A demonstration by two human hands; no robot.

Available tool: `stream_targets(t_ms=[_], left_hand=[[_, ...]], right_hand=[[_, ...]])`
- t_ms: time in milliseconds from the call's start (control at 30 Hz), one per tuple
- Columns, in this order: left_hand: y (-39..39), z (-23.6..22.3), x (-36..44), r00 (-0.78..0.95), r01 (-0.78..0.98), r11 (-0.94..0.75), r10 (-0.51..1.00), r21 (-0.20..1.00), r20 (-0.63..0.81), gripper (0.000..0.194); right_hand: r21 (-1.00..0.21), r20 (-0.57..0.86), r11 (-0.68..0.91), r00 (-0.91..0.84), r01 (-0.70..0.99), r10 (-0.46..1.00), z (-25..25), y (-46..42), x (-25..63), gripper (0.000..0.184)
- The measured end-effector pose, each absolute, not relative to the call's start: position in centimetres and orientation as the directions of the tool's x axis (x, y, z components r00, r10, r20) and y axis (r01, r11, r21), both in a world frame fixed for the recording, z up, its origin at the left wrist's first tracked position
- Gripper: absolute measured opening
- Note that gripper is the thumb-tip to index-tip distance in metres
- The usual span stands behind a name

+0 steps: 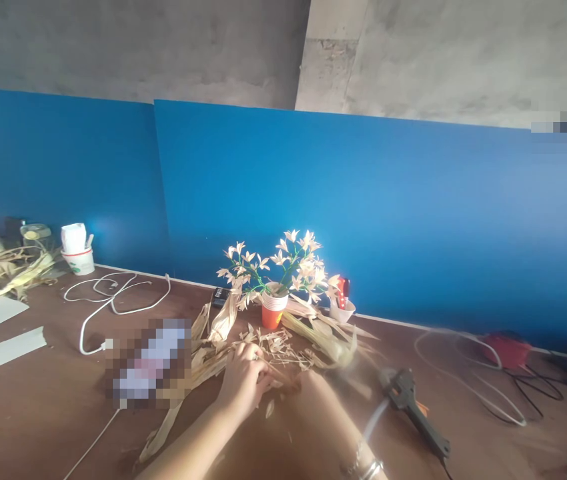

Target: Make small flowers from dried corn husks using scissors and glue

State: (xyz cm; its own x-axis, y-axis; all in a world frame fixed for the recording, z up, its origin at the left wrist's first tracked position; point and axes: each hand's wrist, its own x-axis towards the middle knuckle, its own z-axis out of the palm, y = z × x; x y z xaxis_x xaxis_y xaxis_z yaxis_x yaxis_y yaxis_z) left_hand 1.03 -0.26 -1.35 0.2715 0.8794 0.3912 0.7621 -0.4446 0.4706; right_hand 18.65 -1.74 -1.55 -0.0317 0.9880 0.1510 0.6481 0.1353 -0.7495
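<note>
My left hand (pixel 247 377) is closed, its fingers curled around one end of a thin brown strip of corn husk (pixel 282 377). My right hand (pixel 312 385) is close beside it at the strip's other end, smeared by motion, so its fingers do not show. Small cut husk pieces (pixel 276 341) lie scattered just beyond both hands. Longer dried corn husks (pixel 326 337) spread to either side. Behind the scraps stands an orange and white paper cup (pixel 274 310) holding green stems with pale husk flowers (pixel 308 267).
A dark glue gun (pixel 416 407) lies right of my right arm. To the left are a blurred-out object (pixel 151 360), a white cable (pixel 113 300) and a paper cup (pixel 79 260). A white cup with a red-handled tool (pixel 343 297) stands near the blue partition (pixel 363 200).
</note>
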Motion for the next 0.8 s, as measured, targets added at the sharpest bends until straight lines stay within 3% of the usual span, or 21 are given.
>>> stream_targets(t_ms=[167, 300, 433, 567, 800], left_hand=[[-0.2, -1.5, 0.8, 0.272, 0.749, -0.464, 0.866, 0.473, 0.420, 0.020], [-0.3, -0.9, 0.6, 0.252, 0.740, -0.451, 0.874, 0.500, 0.415, 0.020], [-1.1, 0.1, 1.2, 0.195, 0.604, -0.471, 0.869, 0.643, 0.454, 0.015], [-1.9, 0.7, 1.9, 0.161, 0.384, -0.465, 0.885, 0.798, 0.437, 0.011], [-1.8, 0.9, 1.7, 0.188, 0.304, -0.424, 0.905, 0.853, 0.383, 0.018]], right_hand=[[-0.825, -0.009, 0.028, -0.062, 0.565, 0.998, -0.2, -2.2, 18.1, 0.019], [-0.941, -0.101, -0.074, -0.067, 0.329, 0.993, 2.7, -3.0, 17.2, 0.022], [-0.989, -0.125, -0.121, -0.046, 0.079, 0.991, 3.8, -3.0, 16.6, 0.026], [-0.993, -0.120, -0.119, -0.032, 0.023, 0.992, 3.6, -3.0, 16.2, 0.029], [-0.988, -0.145, -0.149, -0.095, -0.034, 0.985, 4.2, -3.4, 16.2, 0.028]])
